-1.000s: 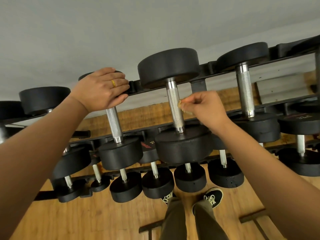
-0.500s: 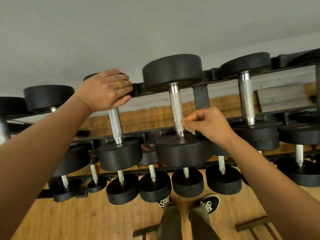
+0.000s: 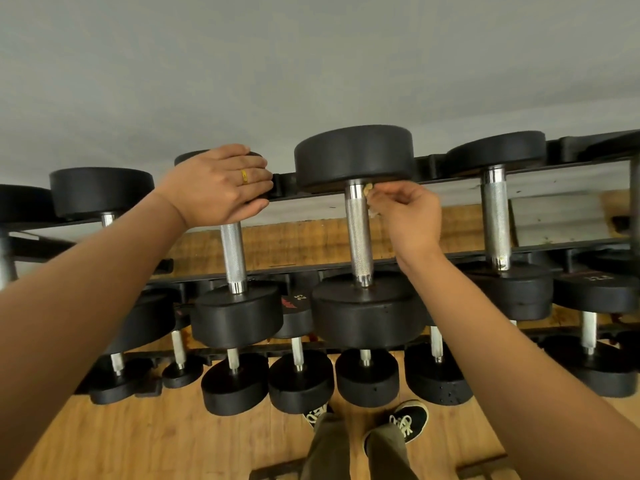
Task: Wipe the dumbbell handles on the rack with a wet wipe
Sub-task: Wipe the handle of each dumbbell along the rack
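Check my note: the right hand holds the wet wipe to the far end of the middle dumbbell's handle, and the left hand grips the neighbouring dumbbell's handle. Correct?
No. In the head view the left hand rests on the neighbouring dumbbell's far head, not its bare handle. The rest holds: the right hand pinches the wet wipe against the far end of the middle dumbbell's handle.

The rack [image 3: 429,168] is holding dumbbells in tiers. The left hand [image 3: 218,188] is resting on the far head of one top-tier dumbbell [image 3: 233,251]. Just to its right, the right hand [image 3: 408,216] is pinching a wipe [image 3: 370,194] against the far end of the neighbouring handle [image 3: 358,233]. Smaller dumbbells [image 3: 367,377] are sitting on the tier below, over the floor [image 3: 138,438].
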The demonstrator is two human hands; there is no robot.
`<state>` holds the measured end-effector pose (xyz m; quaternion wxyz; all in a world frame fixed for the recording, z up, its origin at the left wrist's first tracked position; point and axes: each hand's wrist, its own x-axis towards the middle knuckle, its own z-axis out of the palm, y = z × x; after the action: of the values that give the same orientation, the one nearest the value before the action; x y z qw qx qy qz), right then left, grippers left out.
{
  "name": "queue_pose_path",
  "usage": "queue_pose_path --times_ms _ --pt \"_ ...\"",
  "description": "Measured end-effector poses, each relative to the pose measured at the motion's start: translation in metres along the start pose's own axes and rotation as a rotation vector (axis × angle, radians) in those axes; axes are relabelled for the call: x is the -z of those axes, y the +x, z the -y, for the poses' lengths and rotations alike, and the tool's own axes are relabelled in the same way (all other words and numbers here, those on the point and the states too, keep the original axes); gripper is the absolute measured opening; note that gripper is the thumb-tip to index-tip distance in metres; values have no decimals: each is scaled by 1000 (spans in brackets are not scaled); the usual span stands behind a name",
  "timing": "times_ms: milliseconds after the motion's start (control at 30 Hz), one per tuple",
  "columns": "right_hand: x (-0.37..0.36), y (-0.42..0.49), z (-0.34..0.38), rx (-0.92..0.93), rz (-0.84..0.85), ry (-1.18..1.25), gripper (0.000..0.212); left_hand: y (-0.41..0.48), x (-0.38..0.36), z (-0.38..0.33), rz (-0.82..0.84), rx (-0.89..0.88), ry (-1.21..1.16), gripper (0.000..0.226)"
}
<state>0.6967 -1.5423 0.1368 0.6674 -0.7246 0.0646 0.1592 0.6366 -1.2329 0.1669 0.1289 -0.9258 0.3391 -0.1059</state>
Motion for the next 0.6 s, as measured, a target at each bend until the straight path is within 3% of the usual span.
queue_pose_path --times_ms 167,367,600 --pt "0 -6 -1 60 13 -4 10 0 -1 0 -6 -2 5 40" --pt "0 -3 0 232 51 -253 8 0 0 1 18 1 3 42" --pt "23 -27 -6 150 214 -431 5 0 0 0 14 1 6 41"
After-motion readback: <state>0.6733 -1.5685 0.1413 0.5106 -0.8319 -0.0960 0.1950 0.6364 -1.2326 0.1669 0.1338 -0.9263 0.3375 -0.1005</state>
